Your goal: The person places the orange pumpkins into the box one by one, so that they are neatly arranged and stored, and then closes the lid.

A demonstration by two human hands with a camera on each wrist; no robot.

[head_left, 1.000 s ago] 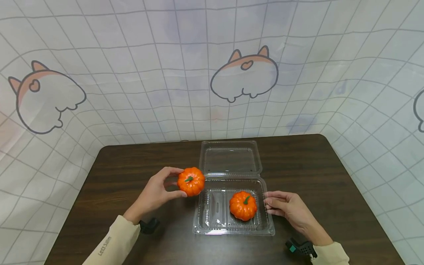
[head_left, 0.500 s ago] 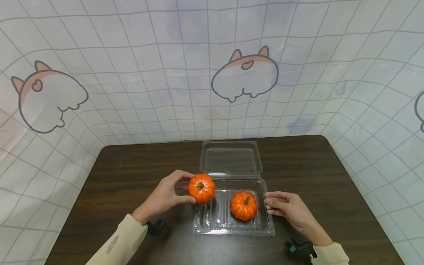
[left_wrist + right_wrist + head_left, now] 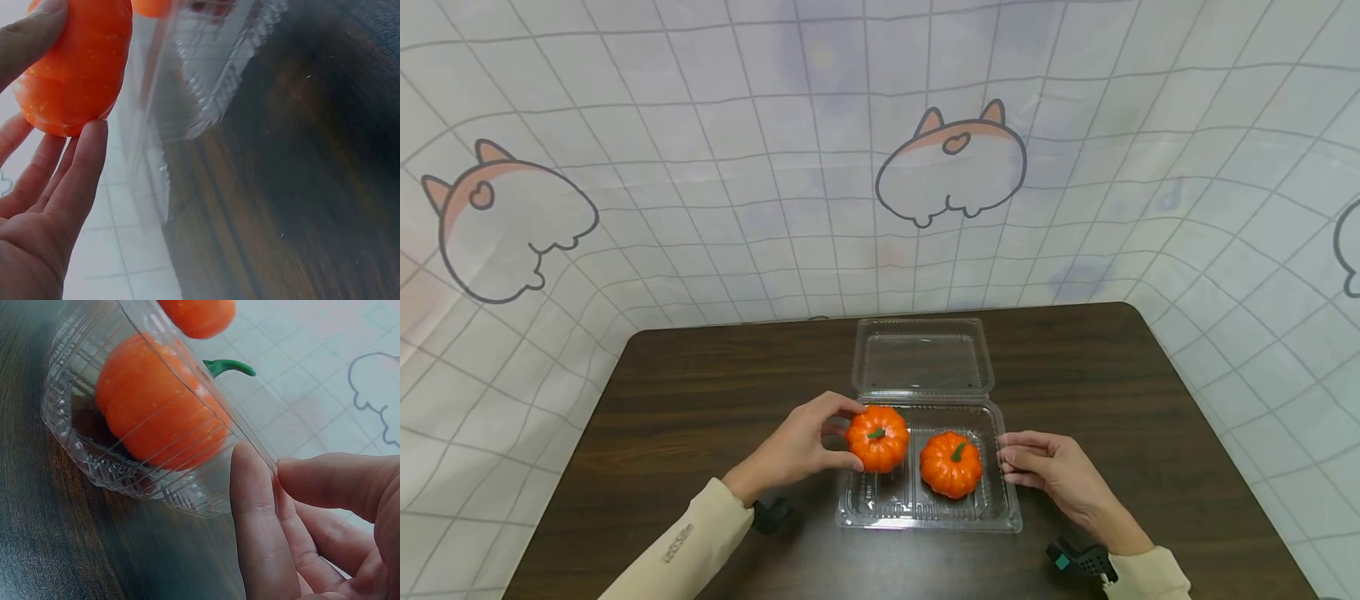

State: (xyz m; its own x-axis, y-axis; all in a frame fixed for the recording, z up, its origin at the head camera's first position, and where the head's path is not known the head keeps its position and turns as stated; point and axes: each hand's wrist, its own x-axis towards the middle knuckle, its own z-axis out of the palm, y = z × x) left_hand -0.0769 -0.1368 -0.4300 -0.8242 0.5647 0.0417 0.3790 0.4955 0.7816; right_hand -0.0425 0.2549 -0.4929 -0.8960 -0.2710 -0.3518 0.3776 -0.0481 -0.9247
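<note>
My left hand [image 3: 808, 440] grips a small orange toy pumpkin [image 3: 877, 442] with a green stem, thumb on one side and fingers on the other. In the left wrist view that pumpkin [image 3: 81, 65] hangs above the rim of a clear plastic clamshell box [image 3: 928, 521]. A second orange pumpkin [image 3: 950, 468] sits in the box's right half. My right hand [image 3: 1060, 475] pinches the box's right rim between thumb and fingers. In the right wrist view the seated pumpkin [image 3: 156, 403] shows through the clear wall, the held one above and behind it.
The box's clear lid [image 3: 922, 358] lies folded back toward the far edge of the dark wood table [image 3: 715, 375]. Behind the table hangs a white gridded cloth [image 3: 737, 208] with cartoon animals. Each wrist wears a black camera strap [image 3: 1081, 560].
The left hand has carried its pumpkin right and toward me, from beside the box's left edge to over its left half. The right hand and box have stayed in place.
</note>
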